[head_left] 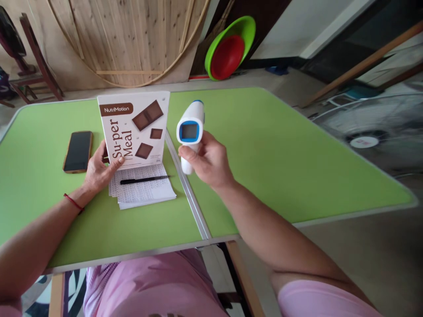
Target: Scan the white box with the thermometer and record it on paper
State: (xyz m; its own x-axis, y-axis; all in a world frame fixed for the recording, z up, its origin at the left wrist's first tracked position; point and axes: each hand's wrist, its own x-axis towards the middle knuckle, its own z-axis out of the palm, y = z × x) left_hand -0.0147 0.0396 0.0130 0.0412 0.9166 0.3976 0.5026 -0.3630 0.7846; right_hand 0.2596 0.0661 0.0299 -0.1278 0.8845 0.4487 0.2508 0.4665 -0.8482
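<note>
My left hand (101, 169) grips the lower left corner of a white box (137, 127) printed with brown chocolate squares and "Su-per Meal", thumb on its front. The box is upright, its front facing me. In my right hand (213, 160) is a white and blue infrared thermometer (190, 132), held by its handle to the right of the box. Its small screen faces me and looks grey and blank. Below the box lie sheets of handwritten paper (145, 193), partly hidden by it, with a black pen (142, 180) across them.
A phone (78, 152) in a brown case lies left of the box on the green folding table (280, 163). A metal seam (187, 187) crosses the table. Beyond its right edge stands a fan (363, 136). Green and red basins (229, 53) lean at the back.
</note>
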